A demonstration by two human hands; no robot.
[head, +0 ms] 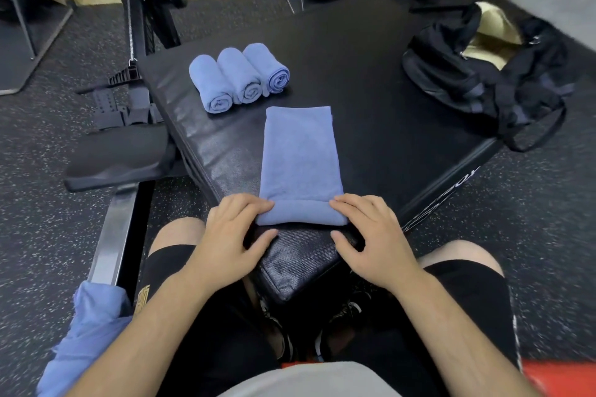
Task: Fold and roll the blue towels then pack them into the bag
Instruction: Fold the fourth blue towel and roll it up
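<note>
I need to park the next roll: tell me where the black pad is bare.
Bare pad lies between the three rolled towels and the black bag, right of the folded towel. The near corner is crowded by the left hand and right hand.

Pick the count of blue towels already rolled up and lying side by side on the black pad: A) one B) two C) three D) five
C: three rolled towels lie side by side on the black pad, beyond the folded towel, whose near end the left hand and right hand are rolling.
</note>
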